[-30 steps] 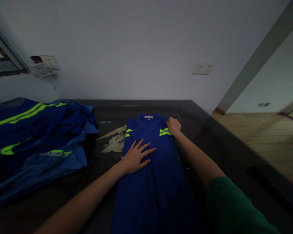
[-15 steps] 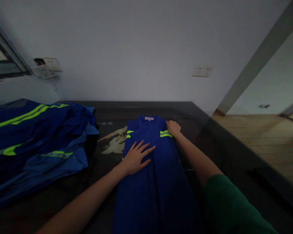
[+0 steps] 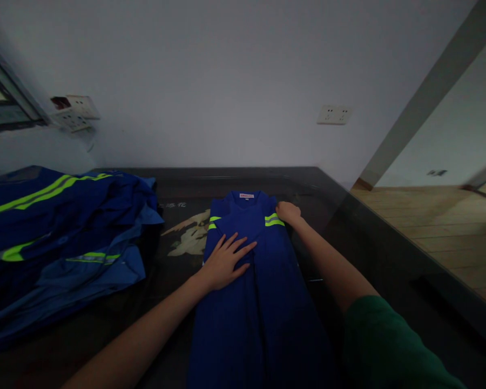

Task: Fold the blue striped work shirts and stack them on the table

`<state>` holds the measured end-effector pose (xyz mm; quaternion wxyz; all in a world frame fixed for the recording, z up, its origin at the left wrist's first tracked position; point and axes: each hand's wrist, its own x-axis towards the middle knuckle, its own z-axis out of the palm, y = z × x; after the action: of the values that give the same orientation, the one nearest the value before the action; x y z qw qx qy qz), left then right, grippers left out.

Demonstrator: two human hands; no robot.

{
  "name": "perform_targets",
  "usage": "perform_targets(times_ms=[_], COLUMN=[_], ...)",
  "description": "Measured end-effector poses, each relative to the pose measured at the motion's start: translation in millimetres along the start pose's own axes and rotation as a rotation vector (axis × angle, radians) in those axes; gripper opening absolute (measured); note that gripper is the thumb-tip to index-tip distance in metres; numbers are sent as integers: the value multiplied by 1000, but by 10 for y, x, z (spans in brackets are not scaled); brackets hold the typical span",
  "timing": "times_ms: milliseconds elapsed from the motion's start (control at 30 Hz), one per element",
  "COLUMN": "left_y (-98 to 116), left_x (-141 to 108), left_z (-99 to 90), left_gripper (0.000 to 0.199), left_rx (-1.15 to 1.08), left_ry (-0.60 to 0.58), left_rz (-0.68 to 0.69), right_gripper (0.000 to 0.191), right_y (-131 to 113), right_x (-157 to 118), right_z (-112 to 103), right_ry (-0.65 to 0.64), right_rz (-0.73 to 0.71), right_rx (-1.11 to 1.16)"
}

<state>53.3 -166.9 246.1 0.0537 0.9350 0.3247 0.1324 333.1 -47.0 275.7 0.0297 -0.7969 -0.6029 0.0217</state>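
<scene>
A blue work jacket (image 3: 281, 281) with yellow-green reflective stripes lies folded lengthwise on the dark table, its collar and label (image 3: 247, 196) at the far end. My left hand (image 3: 227, 263) rests flat on its front, fingers spread. At the jacket's far right shoulder, my right hand (image 3: 288, 212) is closed with its fingertips at the fabric edge, just above the right stripe. The lower part of the jacket runs out of view at the bottom.
A loose heap of blue striped clothing (image 3: 65, 227) covers the table's left side. The dark glossy table (image 3: 360, 254) meets a pale wall with a socket plate (image 3: 334, 114). A bird picture (image 3: 190, 235) shows on the tabletop. Wooden floor (image 3: 421, 221) lies to the right.
Both hands stay at the same spots on the jacket. The view has shifted very slightly; the right hand looks a little more curled at the shoulder edge.
</scene>
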Motion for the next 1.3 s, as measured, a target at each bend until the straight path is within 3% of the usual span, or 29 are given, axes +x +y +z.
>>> perform_targets(times_ms=[533, 767, 933, 1133, 1300], left_y=[17, -2, 16, 16, 4], left_x=[9, 0, -2, 3, 9], left_z=[-2, 21, -2, 0, 17], left_gripper=[57, 56, 56, 56, 56], left_rx=[15, 18, 19, 27, 27], left_ry=[-5, 15, 9, -5, -4], left_rz=[-18, -3, -9, -19, -13], right_gripper=[36, 34, 40, 51, 68], right_y=[-127, -24, -173, -492, -447], right_x=[-157, -194, -189, -126, -62], right_z=[20, -19, -80, 215, 373], right_ry=[136, 217, 310, 198, 125], right_rz=[-131, -71, -92, -153, -62], right_rx=[-199, -165, -82, 15, 59])
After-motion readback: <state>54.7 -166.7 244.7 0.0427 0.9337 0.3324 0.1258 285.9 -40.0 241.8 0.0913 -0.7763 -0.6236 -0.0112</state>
